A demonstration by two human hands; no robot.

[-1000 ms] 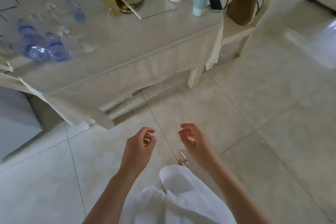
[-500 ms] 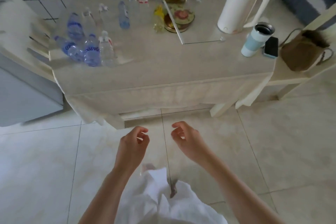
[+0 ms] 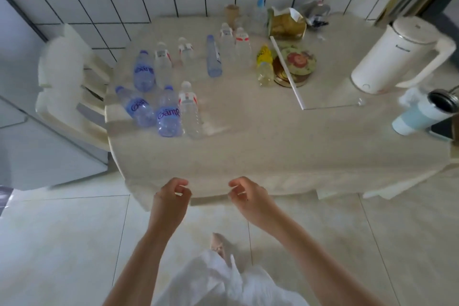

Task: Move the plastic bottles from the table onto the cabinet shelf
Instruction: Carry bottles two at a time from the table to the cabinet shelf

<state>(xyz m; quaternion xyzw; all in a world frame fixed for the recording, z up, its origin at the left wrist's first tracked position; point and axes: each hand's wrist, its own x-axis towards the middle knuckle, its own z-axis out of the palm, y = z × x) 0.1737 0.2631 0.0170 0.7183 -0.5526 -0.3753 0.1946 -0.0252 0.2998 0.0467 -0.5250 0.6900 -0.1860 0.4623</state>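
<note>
Left hand (image 3: 171, 202) & right hand (image 3: 250, 200): grip loose, fingers half-curled, empty (both at bench (image 3: 248, 146) near edge). Bottles (image 3: 169, 117) at 11 o'clock, bare bench between.

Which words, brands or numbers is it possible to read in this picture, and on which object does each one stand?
"Gaimp", or close to it; letters uncertain: purple script on the blue-capped bottles.
Red-and-white labels on the clear bottles: too blurred to read.
Yellow bottle: print unreadable.
Small dark brand word on the white kettle: too small to read.
</note>
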